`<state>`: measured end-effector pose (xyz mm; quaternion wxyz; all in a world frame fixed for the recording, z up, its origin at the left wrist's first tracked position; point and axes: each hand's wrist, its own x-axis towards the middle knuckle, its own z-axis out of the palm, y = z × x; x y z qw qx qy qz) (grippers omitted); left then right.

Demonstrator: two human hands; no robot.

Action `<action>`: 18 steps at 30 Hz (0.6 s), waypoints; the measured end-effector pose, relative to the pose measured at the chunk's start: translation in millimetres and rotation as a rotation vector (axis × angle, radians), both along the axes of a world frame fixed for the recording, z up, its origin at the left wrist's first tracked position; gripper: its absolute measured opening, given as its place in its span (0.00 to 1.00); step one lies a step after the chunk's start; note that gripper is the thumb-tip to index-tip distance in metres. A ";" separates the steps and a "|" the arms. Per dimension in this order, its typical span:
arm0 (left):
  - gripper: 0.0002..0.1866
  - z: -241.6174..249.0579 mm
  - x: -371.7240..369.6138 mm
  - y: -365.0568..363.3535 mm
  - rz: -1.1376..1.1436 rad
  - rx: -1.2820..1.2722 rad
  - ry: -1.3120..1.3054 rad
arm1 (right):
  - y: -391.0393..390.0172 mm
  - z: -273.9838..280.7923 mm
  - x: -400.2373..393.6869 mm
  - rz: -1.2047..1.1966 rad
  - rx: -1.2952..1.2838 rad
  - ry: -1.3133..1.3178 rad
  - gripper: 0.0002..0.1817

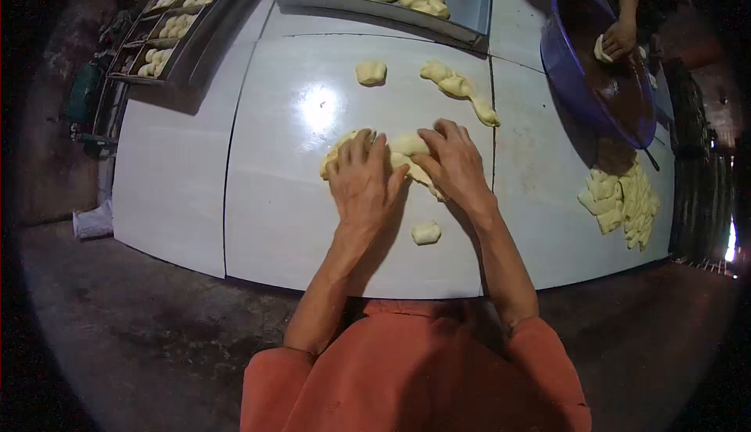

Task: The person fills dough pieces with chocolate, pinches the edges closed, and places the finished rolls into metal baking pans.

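Observation:
On the white tabletop, my left hand (361, 175) lies over a flattened piece of dough, fingers spread and pointing away from me; dough shows past its left side. My right hand (455, 164) curves its fingers and thumb around the right end of the pale dough (409, 146) between both hands. A thin flap of dough stretches beneath the right palm. Near my forearms rests a small dough lump (426, 233). Beyond the hands are another lump (371, 72) and a twisted dough strip (458, 89).
A metal tray (375, 8) of shaped dough stands at the back. Divided pans (176, 72) with dough pieces are at the far left. At right, another person's hand (619, 39) holds dough over a purple basin (565, 64); a dough pile (622, 204) lies nearer me.

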<state>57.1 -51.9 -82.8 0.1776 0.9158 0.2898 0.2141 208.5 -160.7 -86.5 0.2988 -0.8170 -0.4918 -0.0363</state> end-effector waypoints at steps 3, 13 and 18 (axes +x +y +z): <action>0.30 -0.8 14.5 1.9 0.024 -0.039 0.032 | 15.4 -4.0 8.2 0.150 0.001 -0.077 0.16; 0.10 -3.6 6.0 4.4 -0.082 -0.172 -0.151 | 18.8 36.2 5.7 0.175 -0.089 1.220 0.25; 0.18 0.6 -0.2 6.2 -0.094 -0.342 -0.058 | 22.1 35.1 4.3 0.101 -0.229 1.205 0.13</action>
